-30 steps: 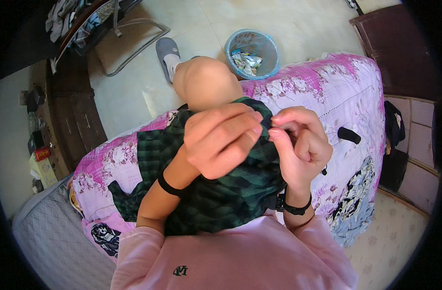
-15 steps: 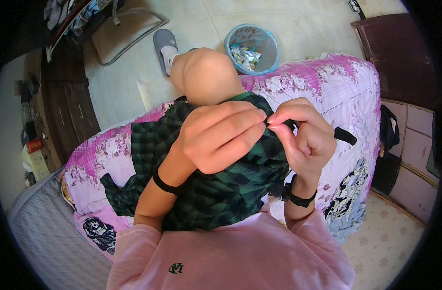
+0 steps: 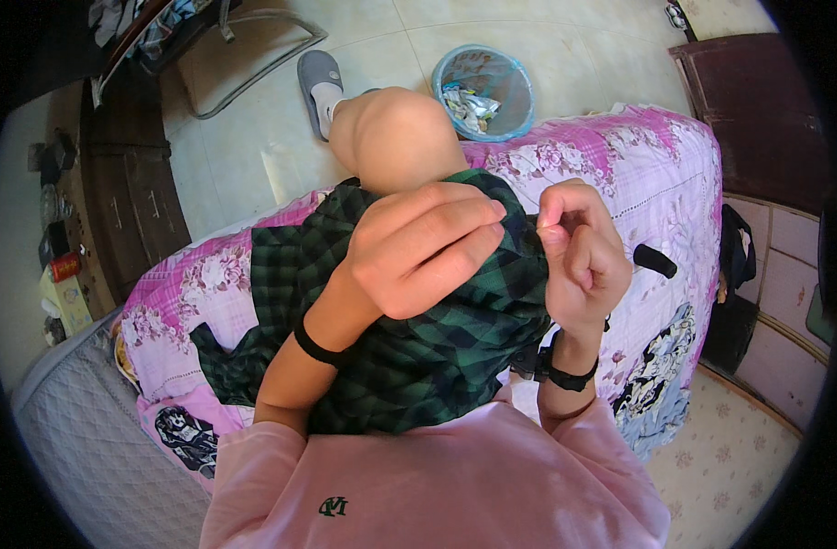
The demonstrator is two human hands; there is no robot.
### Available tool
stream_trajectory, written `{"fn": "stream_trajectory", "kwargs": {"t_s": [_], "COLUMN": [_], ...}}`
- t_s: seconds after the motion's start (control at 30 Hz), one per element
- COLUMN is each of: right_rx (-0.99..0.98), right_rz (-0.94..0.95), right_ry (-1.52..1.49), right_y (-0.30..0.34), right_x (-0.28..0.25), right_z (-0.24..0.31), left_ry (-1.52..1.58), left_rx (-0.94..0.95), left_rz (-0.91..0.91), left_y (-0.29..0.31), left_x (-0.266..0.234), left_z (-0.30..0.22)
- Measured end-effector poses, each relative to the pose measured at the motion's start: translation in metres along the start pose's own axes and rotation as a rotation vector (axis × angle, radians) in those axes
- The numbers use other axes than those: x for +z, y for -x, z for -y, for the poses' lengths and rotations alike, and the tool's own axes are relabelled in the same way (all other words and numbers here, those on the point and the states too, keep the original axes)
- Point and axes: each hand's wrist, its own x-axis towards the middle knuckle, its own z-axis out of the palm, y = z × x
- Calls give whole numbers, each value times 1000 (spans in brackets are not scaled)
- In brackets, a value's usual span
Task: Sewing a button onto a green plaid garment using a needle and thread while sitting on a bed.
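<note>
Green-and-black plaid cloth [image 3: 409, 375] is spread over my lap, its folds reaching onto the bed at the left. Above it, my left hand [image 3: 423, 256] is closed, its fingers bent together and tips pointing right; whatever lies beneath them is hidden. A short gap to the right, my right hand [image 3: 585, 261] pinches thumb against forefinger, the other fingers curled in. Anything in that pinch is too small to make out. Beside the right hand, a small black cylindrical object [image 3: 654, 261] lies on the bed.
A flowered pink and white sheet [image 3: 620, 165] covers the bed. Past my bare knee [image 3: 405, 137] stands a blue-lined bin [image 3: 525, 101] with wrappers inside. Crumpled patterned clothing [image 3: 661, 366] lies at the right. A metal-framed chair [image 3: 263, 82] and dark wooden drawers [image 3: 139, 201] are at the left.
My right hand has moved right, away from the left fingertips, still pinching. My left hand has stayed nearly in place.
</note>
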Motion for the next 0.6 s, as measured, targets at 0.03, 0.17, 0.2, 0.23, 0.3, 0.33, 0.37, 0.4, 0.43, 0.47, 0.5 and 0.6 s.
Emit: {"fn": "stream_trajectory", "kwargs": {"t_s": [0.03,0.17,0.2,0.23,0.3,0.33,0.37,0.4,0.43,0.47,0.5,0.6], "right_rx": [17,-3,-3,-28,-52,-100,-148,-147,-200,-254,-253,-242], "right_rz": [-25,-41,-42,-8,26,22,18,17,14,12,12,33], "right_ry": [8,62,62,122,182,261,338,340,386,433,433,488], "right_y": [0,-3,-3,-4,-5,-5,-5,-5,-5,-5,-6,-8], "right_x": [-1,-1,-3,-5,-6,-4,-3,-2,-1,0,0,2], "right_z": [1,5,7,9,11,11,11,11,11,10,11,12], "left_ry": [-1,7,20,20,8,10,-4,-17,-16,-26,-35,-37], "left_rx": [0,105,99,99,99,99,52,4,4,7,9,87], "left_rz": [-1,-78,-65,-66,-74,-73,-36,1,1,4,6,-18], "left_y": [0,-3,-3,-3,-2,-2,-2,-2,-2,-2,-2,-3], "left_x": [2,6,6,6,6,5,3,3,3,3,3,5], "left_z": [2,7,6,6,6,4,0,-2,-2,-2,-1,5]}}
